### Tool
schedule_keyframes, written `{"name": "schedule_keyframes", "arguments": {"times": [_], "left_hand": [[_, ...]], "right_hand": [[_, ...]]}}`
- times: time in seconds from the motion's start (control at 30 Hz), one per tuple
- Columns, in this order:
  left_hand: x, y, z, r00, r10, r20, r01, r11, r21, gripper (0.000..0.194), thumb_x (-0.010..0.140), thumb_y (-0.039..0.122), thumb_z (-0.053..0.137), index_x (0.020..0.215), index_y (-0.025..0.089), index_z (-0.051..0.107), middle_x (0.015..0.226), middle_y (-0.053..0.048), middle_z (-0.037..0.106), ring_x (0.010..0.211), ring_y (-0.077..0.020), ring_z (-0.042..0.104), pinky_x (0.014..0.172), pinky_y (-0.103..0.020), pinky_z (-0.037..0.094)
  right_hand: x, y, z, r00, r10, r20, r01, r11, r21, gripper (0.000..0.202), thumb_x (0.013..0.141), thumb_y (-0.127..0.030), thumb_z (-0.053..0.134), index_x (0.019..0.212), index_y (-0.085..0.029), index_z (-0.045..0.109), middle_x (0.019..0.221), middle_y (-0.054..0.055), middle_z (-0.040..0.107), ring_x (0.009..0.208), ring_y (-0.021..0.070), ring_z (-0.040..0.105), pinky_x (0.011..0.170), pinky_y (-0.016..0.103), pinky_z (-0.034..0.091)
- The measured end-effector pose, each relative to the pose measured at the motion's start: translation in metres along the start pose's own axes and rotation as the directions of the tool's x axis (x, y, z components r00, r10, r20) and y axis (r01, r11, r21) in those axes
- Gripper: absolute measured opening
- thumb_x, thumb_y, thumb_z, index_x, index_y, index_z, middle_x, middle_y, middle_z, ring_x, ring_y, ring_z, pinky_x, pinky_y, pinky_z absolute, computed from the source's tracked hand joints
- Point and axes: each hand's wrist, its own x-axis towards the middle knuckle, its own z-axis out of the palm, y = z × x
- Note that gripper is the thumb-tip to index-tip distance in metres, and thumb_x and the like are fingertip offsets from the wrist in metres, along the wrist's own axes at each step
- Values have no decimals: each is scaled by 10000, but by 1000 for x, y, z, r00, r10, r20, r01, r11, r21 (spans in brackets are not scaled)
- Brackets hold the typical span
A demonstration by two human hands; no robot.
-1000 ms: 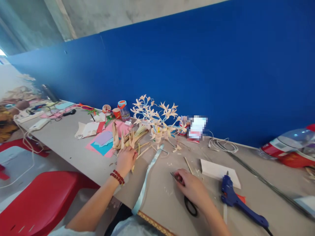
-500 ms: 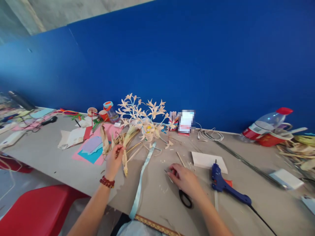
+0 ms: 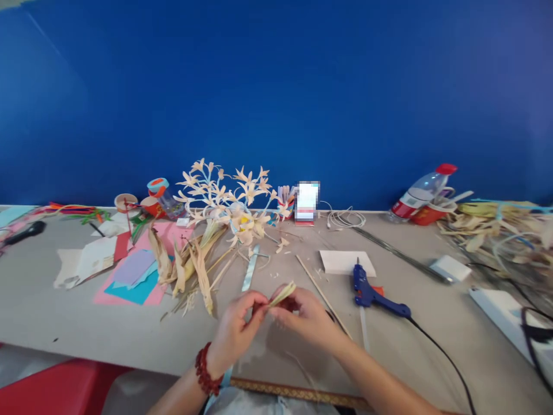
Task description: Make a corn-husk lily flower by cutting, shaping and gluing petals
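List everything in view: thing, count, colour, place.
Husk piece: 1, pale yellow, front centre
Dry husks: many, tan, left of centre, far right
Flowers: many, cream, back centre
Ribbon: 1, pale blue, centre
Paper sheets: several, pink, blue, lilac, left
Lit screen: 1, mostly white, back centre
Cable coil: 1, white, back
Glue gun: 1, blue, right
Board: 1, white, behind glue gun
Long stick: 1, tan, right of centre
Wire bundle: 1, dark, right
Bottle: 1, clear, red cap, back right
Tub: 1, red, by bottle
Chair: 1, red, lower left
Table: 1, grey, across front
Partition: 1, blue, behind table
Bracelet: count unclear, red, lower centre
Left hand: 1, bare, fingers at husk piece
Right hand: 1, bare, fingers at husk piece
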Motion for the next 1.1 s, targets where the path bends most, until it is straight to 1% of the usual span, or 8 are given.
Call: {"name": "schedule_keyframes", "arguments": {"times": [0.2,0.37,0.43,0.53,0.63,0.77,0.9,1.1], "left_hand": [[11,4,8,982,-106,158,134,976,-173,190,913,345,536,853,182,612,756,-3,595,729,-143,522,673,-237,397],[7,-2,9,899,-208,385,330,900,-284,262,852,421,605,774,171,585,675,30,512,625,-113,430,583,-222,333],[4,-7,7,853,-198,482,337,916,-220,278,850,427,605,742,172,582,650,39,492,602,-108,411,560,-219,314],[5,-14,-1,818,-163,552,185,983,17,289,848,415,618,684,177,615,617,36,497,600,-117,427,564,-226,311],[12,-11,-12,857,-112,503,64,992,113,261,782,448,704,759,189,682,720,1,605,667,-143,515,614,-234,363],[28,11,-16,966,-40,256,60,995,-74,255,868,438,605,916,195,665,843,-36,659,777,-167,577,700,-245,432],[37,24,-5,963,-64,262,117,974,-192,210,878,366,589,784,180,609,747,-6,612,710,-143,548,623,-223,415],[34,17,4,958,-124,258,198,937,-288,208,889,360,558,790,177,575,712,7,569,671,-130,508,607,-220,407]], "right_hand": [[-9,4,-10,945,130,-301,-52,966,252,373,778,-542,693,764,-179,609,640,-25,543,547,114,489,515,234,402],[-13,2,-21,908,193,-372,-45,927,373,332,777,-488,715,745,-184,584,625,-36,520,529,100,468,503,222,380],[-15,0,-22,895,181,-408,-16,927,376,325,795,-468,705,714,-190,557,617,-38,508,529,101,465,513,224,381],[-18,-2,-21,891,163,-425,7,929,370,351,801,-485,695,696,-197,525,611,-40,489,532,105,455,515,228,381],[-20,-2,-19,921,151,-359,-22,940,339,372,810,-516,680,711,-195,519,612,-44,479,536,103,443,509,222,376],[-18,-4,-13,975,135,-179,-88,965,249,369,820,-506,677,711,-182,537,623,-42,488,538,95,441,502,211,368],[-15,-7,-9,983,145,-111,-122,974,191,370,822,-497,671,689,-178,538,610,-41,504,522,89,443,486,205,344],[-17,-12,-7,977,203,-67,-186,963,195,325,833,-454,647,685,-177,564,638,-14,593,494,83,468,483,204,368]]}}
